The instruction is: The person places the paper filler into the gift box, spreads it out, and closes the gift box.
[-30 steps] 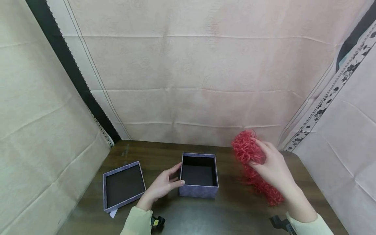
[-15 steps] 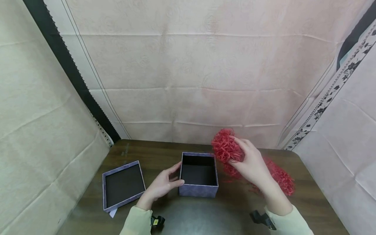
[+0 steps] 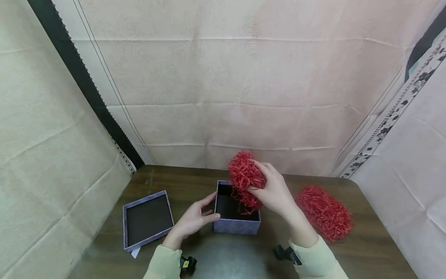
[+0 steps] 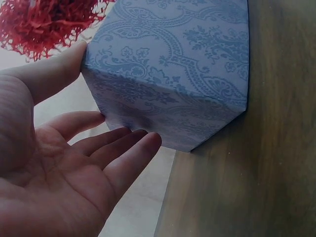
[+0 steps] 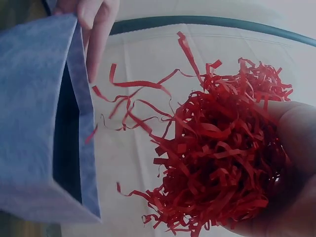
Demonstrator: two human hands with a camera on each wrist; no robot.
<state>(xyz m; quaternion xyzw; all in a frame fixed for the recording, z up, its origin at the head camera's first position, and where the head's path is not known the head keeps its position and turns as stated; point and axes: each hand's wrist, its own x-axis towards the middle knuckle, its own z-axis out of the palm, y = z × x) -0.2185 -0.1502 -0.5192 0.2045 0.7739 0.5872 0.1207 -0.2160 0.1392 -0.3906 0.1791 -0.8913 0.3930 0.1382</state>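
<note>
An open-topped box (image 3: pixel 237 226) with a blue-purple patterned outside and a black inside stands mid-table. My left hand (image 3: pixel 195 220) rests against its left side, fingers fairly straight, thumb at the near corner. In the left wrist view, the fingertips (image 4: pixel 154 140) touch the patterned wall (image 4: pixel 168 44). My right hand (image 3: pixel 275 193) grips a bundle of red shredded paper (image 3: pixel 245 174) above the right part of the box. Loose strands hang from the bundle over the opening and hide part of the black interior. The right wrist view shows this red shredded paper (image 5: pixel 222 148) beside the box's rim (image 5: pixel 89 158).
A second heap of red shredded paper (image 3: pixel 324 213) lies at the right of the brown wooden table (image 3: pixel 223 257). The matching box lid (image 3: pixel 125 228) lies inside-up at the left, a white tag (image 3: pixel 136 253) poking out beneath it. Pale cloth (image 3: pixel 223 85) encloses the back and sides.
My right hand has carried the bundle of red shredded paper leftward from the heap to above the box. The strands have separated from the heap. My left hand has stayed at the box.
</note>
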